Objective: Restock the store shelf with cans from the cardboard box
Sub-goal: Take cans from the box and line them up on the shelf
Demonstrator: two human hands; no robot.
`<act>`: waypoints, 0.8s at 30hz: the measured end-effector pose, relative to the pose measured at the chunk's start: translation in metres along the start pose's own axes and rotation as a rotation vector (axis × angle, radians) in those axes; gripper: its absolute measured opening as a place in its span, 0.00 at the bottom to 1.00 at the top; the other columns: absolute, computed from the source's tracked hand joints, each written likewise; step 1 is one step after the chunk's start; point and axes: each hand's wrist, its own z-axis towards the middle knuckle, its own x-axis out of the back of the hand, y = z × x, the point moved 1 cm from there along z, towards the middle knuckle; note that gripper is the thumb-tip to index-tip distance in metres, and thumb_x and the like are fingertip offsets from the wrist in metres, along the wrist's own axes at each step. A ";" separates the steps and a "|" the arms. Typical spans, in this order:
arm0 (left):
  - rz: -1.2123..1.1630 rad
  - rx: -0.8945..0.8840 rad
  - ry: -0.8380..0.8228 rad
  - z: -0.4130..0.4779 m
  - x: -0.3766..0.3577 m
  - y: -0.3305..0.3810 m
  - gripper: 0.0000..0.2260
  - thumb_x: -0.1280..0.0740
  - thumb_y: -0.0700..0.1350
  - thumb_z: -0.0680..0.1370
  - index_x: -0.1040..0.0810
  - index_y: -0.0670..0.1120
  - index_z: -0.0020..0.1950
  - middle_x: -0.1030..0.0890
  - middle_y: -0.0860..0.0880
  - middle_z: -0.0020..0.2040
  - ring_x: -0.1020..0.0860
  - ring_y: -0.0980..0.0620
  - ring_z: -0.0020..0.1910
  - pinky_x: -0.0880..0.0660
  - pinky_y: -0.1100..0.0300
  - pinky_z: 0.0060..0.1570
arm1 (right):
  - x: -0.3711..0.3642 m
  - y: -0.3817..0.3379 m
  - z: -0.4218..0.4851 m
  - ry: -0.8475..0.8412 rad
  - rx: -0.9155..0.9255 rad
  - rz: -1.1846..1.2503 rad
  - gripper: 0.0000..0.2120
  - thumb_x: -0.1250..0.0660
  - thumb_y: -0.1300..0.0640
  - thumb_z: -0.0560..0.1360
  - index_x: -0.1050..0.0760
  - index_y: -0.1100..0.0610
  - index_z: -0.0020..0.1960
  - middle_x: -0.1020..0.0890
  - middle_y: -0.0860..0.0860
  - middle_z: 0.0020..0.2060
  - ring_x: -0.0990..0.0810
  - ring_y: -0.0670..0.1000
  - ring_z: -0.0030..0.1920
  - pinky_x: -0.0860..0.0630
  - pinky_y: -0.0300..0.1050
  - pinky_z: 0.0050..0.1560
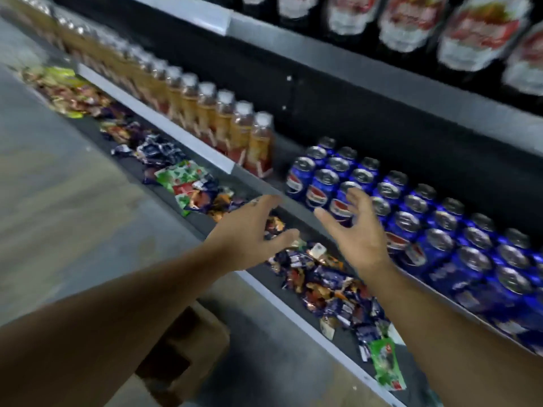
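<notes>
Several blue cans point(411, 212) stand in rows on the middle shelf point(255, 174), right of centre. My right hand point(357, 230) is open with spread fingers, just in front of the leftmost cans, holding nothing. My left hand point(249, 230) is open too, hovering over the lower shelf's edge, a little left of the right hand. The cardboard box point(188, 348) lies on the floor under my left forearm, partly hidden.
A row of orange drink bottles point(205, 113) fills the shelf left of the cans. Loose candy packets point(323, 283) cover the lower shelf. Large bottles point(411, 22) stand on the top shelf. Grey floor point(58, 186) spreads to the left.
</notes>
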 end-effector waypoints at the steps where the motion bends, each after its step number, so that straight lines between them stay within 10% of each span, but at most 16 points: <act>1: 0.002 0.035 0.010 -0.007 0.010 -0.026 0.36 0.38 0.67 0.76 0.40 0.50 0.78 0.27 0.50 0.72 0.26 0.50 0.68 0.27 0.53 0.63 | -0.028 -0.009 0.002 -0.018 -0.002 0.012 0.43 0.28 0.34 0.67 0.39 0.49 0.76 0.32 0.46 0.74 0.33 0.48 0.72 0.36 0.46 0.72; 10: -0.021 0.371 -0.077 -0.085 -0.014 -0.243 0.37 0.42 0.72 0.74 0.37 0.50 0.75 0.27 0.48 0.70 0.26 0.48 0.67 0.29 0.53 0.64 | -0.263 -0.001 -0.035 -0.288 -0.023 0.121 0.35 0.24 0.44 0.70 0.34 0.49 0.72 0.27 0.43 0.66 0.28 0.44 0.67 0.30 0.43 0.67; 16: -0.023 0.472 -0.181 -0.134 -0.127 -0.339 0.30 0.38 0.64 0.78 0.35 0.49 0.75 0.26 0.50 0.70 0.26 0.51 0.66 0.28 0.57 0.61 | -0.379 0.092 -0.085 -0.520 -0.134 0.122 0.35 0.26 0.42 0.71 0.36 0.45 0.73 0.30 0.43 0.71 0.31 0.42 0.70 0.34 0.33 0.60; 24: -0.107 0.589 -0.410 -0.162 -0.299 -0.411 0.24 0.38 0.56 0.80 0.34 0.48 0.74 0.27 0.48 0.70 0.27 0.50 0.66 0.28 0.54 0.63 | -0.468 0.237 -0.138 -0.686 -0.317 0.061 0.41 0.31 0.30 0.64 0.38 0.39 0.74 0.31 0.39 0.70 0.33 0.40 0.70 0.31 0.45 0.67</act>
